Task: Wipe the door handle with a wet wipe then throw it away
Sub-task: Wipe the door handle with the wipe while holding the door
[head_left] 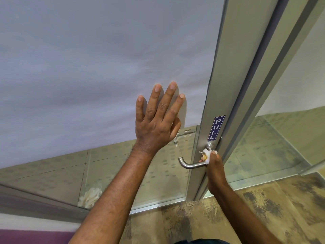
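Head view: left hand point(156, 118) spread flat, fingers apart, against frosted white glass door panel point(88, 67), likely steadying the door against the rubbing. Right hand point(215, 166) clamped around crumpled white wet wipe point(206, 154), pressed onto brushed-steel lever door handle point(190, 165) near its base on grey aluminium door stile point(218, 85), below blue PULL sticker point(216, 128). No bin or other container in sight.

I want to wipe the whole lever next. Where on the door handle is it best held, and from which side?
Grip the bare horizontal bar of the handle, between its curved free end and the right hand holding the wipe. Come from below, fingers curling up around it: the bar is round, stands clear of the door, and the left hand is flat on the glass above.
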`<action>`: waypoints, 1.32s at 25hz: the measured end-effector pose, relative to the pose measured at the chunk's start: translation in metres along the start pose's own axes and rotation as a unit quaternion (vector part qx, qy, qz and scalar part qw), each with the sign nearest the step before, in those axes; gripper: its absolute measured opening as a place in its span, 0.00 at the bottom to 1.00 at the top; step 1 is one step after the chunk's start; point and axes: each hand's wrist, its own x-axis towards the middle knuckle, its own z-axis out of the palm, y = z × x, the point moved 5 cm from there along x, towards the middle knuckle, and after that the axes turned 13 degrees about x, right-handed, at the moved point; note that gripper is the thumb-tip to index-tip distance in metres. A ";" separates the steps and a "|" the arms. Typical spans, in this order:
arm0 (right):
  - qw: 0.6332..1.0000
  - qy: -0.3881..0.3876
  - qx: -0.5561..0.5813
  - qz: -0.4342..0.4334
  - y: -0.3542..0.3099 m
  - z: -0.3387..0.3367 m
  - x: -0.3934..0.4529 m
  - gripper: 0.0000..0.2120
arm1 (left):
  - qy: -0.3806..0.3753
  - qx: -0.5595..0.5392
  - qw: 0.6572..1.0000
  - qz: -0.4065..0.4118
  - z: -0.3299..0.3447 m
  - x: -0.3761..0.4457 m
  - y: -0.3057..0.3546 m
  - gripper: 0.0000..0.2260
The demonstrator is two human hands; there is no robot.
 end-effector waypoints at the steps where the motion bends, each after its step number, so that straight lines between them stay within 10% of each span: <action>1: 0.998 0.003 -0.047 -0.050 0.003 0.001 -0.005 0.18 | 0.000 0.000 1.000 -0.001 0.000 0.000 0.000 0.29; 10: 0.886 -0.020 -0.302 -0.352 0.014 -0.011 -0.017 0.24 | -0.004 0.010 1.000 0.003 0.004 -0.004 0.002 0.30; 18: 0.687 -0.144 -0.516 -0.490 -0.002 -0.032 -0.002 0.24 | -0.004 0.006 1.000 -0.004 0.001 -0.001 0.003 0.28; 33: 0.619 -0.151 -0.548 -0.542 0.008 -0.004 -0.022 0.16 | -0.009 0.034 0.999 -0.012 0.005 -0.005 0.003 0.27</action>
